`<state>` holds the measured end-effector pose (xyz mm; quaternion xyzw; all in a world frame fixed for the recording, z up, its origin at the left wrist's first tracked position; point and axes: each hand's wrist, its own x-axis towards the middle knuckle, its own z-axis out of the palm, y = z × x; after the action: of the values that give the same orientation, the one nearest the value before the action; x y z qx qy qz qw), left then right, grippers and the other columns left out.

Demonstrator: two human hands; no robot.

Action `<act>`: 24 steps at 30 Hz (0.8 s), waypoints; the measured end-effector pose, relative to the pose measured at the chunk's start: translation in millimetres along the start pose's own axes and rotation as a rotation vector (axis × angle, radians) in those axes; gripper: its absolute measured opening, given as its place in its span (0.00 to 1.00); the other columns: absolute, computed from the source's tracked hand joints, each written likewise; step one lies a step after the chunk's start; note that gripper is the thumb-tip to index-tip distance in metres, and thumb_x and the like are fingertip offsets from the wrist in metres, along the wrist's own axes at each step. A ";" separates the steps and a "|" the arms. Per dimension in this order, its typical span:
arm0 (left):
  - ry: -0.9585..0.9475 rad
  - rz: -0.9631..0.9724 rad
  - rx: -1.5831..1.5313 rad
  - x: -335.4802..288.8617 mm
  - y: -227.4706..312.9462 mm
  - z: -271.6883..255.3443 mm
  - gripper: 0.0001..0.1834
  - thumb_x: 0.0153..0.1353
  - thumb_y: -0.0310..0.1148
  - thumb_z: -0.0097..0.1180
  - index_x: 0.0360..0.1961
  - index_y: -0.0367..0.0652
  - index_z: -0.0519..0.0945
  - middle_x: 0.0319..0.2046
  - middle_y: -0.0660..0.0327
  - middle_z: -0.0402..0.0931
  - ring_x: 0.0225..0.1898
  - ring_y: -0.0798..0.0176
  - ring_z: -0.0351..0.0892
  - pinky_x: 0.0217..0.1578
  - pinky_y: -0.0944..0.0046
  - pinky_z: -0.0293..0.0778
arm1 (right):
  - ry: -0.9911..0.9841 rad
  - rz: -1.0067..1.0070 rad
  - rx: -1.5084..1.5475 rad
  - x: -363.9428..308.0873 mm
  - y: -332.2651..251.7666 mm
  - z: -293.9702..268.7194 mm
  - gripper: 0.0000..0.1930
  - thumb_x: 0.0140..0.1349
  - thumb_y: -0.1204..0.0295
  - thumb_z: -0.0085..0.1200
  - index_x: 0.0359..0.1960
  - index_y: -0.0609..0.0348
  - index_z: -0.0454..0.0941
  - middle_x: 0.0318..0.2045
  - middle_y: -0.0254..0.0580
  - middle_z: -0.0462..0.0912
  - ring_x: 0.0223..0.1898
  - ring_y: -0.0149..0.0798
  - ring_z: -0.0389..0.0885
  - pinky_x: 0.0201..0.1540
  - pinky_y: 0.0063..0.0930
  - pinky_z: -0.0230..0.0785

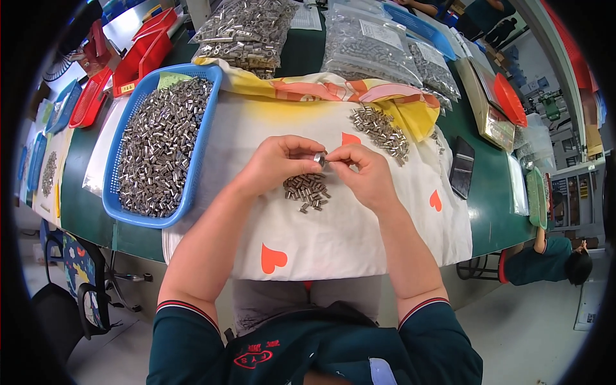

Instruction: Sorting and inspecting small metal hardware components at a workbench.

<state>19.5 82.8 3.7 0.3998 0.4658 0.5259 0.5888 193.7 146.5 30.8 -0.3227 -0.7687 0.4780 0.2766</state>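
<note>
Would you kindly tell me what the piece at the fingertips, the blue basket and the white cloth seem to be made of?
Held piece: apparently metal, smooth and silvery, from its bright shine. Blue basket: probably plastic, faintly glossy, given its even colour and perforated wall. White cloth: likely fabric, matte and printed, since it wrinkles softly; the fibre is unclear.

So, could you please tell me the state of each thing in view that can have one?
Left fingers: pinching a metal piece
Right fingers: pinched close beside it
Blue basket: open, filled with metal cylinders
Smartphone: flat, screen dark
Heart-print cloth: spread, far edge bunched
</note>
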 end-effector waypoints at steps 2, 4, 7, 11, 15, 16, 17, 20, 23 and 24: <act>-0.029 0.012 -0.002 1.2 -3.3 -1.3 0.14 0.48 0.22 0.58 0.39 0.34 0.75 0.31 0.63 0.76 0.33 0.75 0.74 0.36 0.76 0.71 | -0.011 -0.039 -0.007 -1.1 -0.2 3.7 0.04 0.48 0.79 0.53 0.28 0.62 0.75 0.24 0.30 0.76 0.25 0.23 0.70 0.30 0.16 0.63; -0.028 0.009 0.004 1.1 -4.1 -0.9 0.14 0.48 0.22 0.58 0.39 0.34 0.76 0.31 0.63 0.76 0.33 0.75 0.74 0.36 0.76 0.71 | 0.005 0.042 0.025 -2.1 1.5 5.9 0.04 0.48 0.80 0.53 0.27 0.62 0.75 0.23 0.32 0.76 0.25 0.24 0.72 0.28 0.17 0.64; -0.004 0.002 0.047 0.9 -3.2 2.2 0.15 0.47 0.23 0.59 0.39 0.34 0.76 0.31 0.63 0.76 0.33 0.74 0.74 0.35 0.75 0.71 | 0.072 -0.106 -0.177 -4.2 -2.3 8.7 0.05 0.46 0.79 0.53 0.27 0.61 0.76 0.23 0.37 0.77 0.24 0.31 0.75 0.27 0.22 0.67; 0.055 0.005 0.185 -2.5 0.2 4.4 0.15 0.47 0.24 0.60 0.38 0.34 0.76 0.30 0.62 0.77 0.32 0.74 0.74 0.34 0.75 0.72 | 0.087 -0.217 -0.361 -4.6 -3.4 13.1 0.05 0.45 0.78 0.54 0.26 0.62 0.75 0.23 0.40 0.77 0.25 0.33 0.76 0.28 0.23 0.68; 0.022 0.029 0.151 -0.1 1.2 3.2 0.15 0.46 0.23 0.60 0.38 0.34 0.76 0.30 0.62 0.77 0.32 0.74 0.74 0.34 0.75 0.72 | 0.011 -0.044 -0.112 -3.4 -5.0 2.5 0.05 0.47 0.78 0.54 0.27 0.63 0.75 0.24 0.37 0.77 0.26 0.30 0.75 0.28 0.21 0.66; 0.011 -0.003 0.159 -0.6 2.7 3.2 0.15 0.46 0.23 0.60 0.38 0.34 0.76 0.30 0.62 0.77 0.32 0.74 0.74 0.34 0.75 0.72 | -0.050 0.023 -0.072 -2.8 -5.5 -0.9 0.05 0.48 0.78 0.53 0.28 0.63 0.76 0.24 0.35 0.77 0.26 0.27 0.74 0.29 0.20 0.66; -0.005 -0.038 0.165 -1.4 3.6 3.6 0.15 0.46 0.23 0.60 0.38 0.34 0.76 0.30 0.62 0.77 0.32 0.74 0.74 0.34 0.75 0.71 | -0.042 0.028 -0.074 -2.8 -6.0 -0.4 0.05 0.48 0.78 0.53 0.28 0.63 0.76 0.24 0.35 0.77 0.26 0.27 0.74 0.29 0.20 0.66; 0.001 -0.021 0.144 -7.0 6.2 0.6 0.14 0.47 0.22 0.59 0.38 0.34 0.76 0.30 0.63 0.76 0.32 0.74 0.74 0.34 0.75 0.71 | -0.045 0.033 -0.112 2.0 -1.2 -0.9 0.06 0.48 0.77 0.54 0.29 0.62 0.76 0.24 0.35 0.77 0.26 0.26 0.73 0.30 0.19 0.66; 0.041 -0.042 0.185 -0.7 1.6 2.1 0.15 0.46 0.18 0.57 0.38 0.33 0.75 0.30 0.63 0.76 0.31 0.74 0.74 0.33 0.75 0.72 | 0.111 0.003 -0.207 11.2 25.1 -32.8 0.06 0.48 0.74 0.54 0.29 0.61 0.75 0.25 0.42 0.77 0.26 0.36 0.76 0.29 0.25 0.67; 0.039 -0.042 0.184 0.3 1.2 3.1 0.15 0.46 0.18 0.57 0.38 0.33 0.75 0.30 0.63 0.76 0.31 0.74 0.74 0.33 0.75 0.72 | 0.215 0.100 -0.406 13.4 30.5 -43.4 0.06 0.48 0.73 0.53 0.28 0.60 0.75 0.25 0.43 0.77 0.27 0.38 0.76 0.30 0.27 0.67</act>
<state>22.3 83.3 5.6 0.4320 0.5319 0.4760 0.5513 224.1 191.1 21.4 -0.4583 -0.7982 0.2898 0.2622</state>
